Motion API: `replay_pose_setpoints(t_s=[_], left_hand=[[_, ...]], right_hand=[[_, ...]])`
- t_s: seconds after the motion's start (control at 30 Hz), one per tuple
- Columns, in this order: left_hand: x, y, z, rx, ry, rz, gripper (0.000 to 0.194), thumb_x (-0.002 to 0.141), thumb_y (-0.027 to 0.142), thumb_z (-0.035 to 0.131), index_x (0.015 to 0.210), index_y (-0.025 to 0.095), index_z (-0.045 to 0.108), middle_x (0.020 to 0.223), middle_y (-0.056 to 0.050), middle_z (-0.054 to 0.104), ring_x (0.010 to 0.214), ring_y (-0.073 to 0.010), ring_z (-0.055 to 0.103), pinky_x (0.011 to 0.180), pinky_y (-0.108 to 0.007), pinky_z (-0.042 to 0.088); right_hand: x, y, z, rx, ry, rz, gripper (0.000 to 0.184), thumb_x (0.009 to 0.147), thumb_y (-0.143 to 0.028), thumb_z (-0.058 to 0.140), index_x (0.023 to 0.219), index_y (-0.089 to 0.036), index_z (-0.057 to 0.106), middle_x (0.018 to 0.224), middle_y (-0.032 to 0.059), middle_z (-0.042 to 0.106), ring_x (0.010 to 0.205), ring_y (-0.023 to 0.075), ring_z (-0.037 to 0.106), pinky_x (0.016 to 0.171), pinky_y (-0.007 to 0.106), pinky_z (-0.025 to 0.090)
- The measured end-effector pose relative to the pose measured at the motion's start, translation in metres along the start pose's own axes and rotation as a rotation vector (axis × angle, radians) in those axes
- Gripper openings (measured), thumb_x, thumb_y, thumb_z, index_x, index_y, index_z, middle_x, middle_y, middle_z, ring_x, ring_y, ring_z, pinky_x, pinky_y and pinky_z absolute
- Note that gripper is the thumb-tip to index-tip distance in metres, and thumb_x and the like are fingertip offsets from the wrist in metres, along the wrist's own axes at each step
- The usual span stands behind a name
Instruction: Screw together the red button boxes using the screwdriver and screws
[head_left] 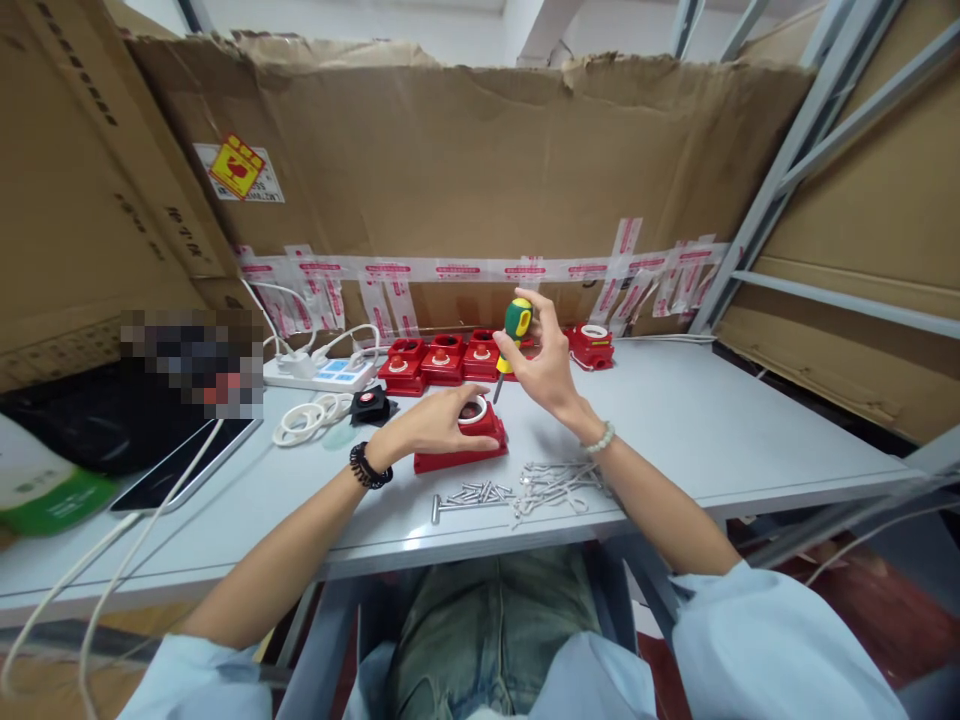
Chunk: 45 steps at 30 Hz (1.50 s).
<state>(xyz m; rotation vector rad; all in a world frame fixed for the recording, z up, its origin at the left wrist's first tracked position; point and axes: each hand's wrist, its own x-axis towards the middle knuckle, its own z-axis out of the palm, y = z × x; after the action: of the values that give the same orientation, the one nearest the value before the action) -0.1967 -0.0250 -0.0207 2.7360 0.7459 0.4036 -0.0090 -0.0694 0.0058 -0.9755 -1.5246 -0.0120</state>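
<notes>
My right hand [547,365] is closed around the green and yellow handle of a screwdriver [517,318]. Its shaft points down, with the tip just above and right of a red housing [459,457]. Over that housing lies my left hand [427,424], thumb along the near side and fingers at the far side, gripping it. A white ring [481,404] shows on top of the housing, partly hidden by the fingers. In front lie a pile of screws [480,492], a T-shaped metal tool [436,510] and a heap of thin metal pieces [551,488].
Several red boxes with round buttons [442,360] stand in a row at the back, and a red unit with a white ring [592,345] is farther right. To the left are white rings [300,424], a black part [370,404], a power strip [330,375] and a tablet [187,468].
</notes>
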Motion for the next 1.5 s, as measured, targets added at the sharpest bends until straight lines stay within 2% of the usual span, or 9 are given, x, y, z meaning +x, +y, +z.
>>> replay_pose_setpoints(t_s=[0.1,0.2,0.63,1.2,1.5], left_hand=[[0.002,-0.003,0.006,-0.007,-0.013,-0.021,0.078,0.071,0.066,0.068,0.128,0.014,0.054,0.108,-0.013,0.070,0.094,-0.0305,0.067,0.078,-0.036,0.051],[0.003,-0.003,0.006,0.006,0.008,0.003,0.075,0.071,0.065,0.068,0.124,0.015,0.055,0.107,-0.013,0.070,0.092,-0.0303,0.067,0.076,-0.036,0.051],[0.004,-0.002,0.005,0.030,-0.005,-0.002,0.072,0.071,0.064,0.067,0.121,0.013,0.054,0.110,-0.014,0.068,0.092,-0.0307,0.066,0.072,-0.035,0.049],[0.004,-0.002,0.005,-0.009,0.013,0.013,0.066,0.071,0.062,0.070,0.116,0.015,0.056,0.103,-0.012,0.070,0.087,-0.0280,0.066,0.075,-0.035,0.050],[0.006,-0.003,0.007,0.004,-0.004,0.008,0.066,0.071,0.061,0.068,0.116,0.014,0.056,0.103,-0.012,0.069,0.085,-0.0276,0.065,0.071,-0.034,0.048]], right_hand=[[-0.001,0.001,0.005,-0.019,-0.036,-0.002,0.049,0.089,-0.034,0.057,0.134,-0.027,0.040,0.112,0.0043,0.062,0.086,0.0182,0.064,0.086,0.041,0.056],[0.000,0.002,0.008,-0.032,-0.068,0.022,0.048,0.089,-0.034,0.057,0.134,-0.027,0.041,0.119,0.0049,0.061,0.088,0.0187,0.065,0.087,0.042,0.056],[0.002,0.005,0.013,-0.051,-0.049,0.006,0.046,0.087,-0.033,0.058,0.130,-0.026,0.043,0.115,0.0042,0.064,0.083,0.0183,0.066,0.085,0.041,0.056],[0.004,0.006,0.015,-0.209,0.022,0.044,0.047,0.084,-0.036,0.062,0.126,-0.025,0.047,0.090,0.0007,0.066,0.072,0.0199,0.063,0.075,0.039,0.053],[0.006,0.002,0.019,-0.355,-0.051,-0.004,0.042,0.087,-0.035,0.062,0.125,-0.022,0.047,0.096,0.0062,0.069,0.077,0.0226,0.065,0.073,0.037,0.051]])
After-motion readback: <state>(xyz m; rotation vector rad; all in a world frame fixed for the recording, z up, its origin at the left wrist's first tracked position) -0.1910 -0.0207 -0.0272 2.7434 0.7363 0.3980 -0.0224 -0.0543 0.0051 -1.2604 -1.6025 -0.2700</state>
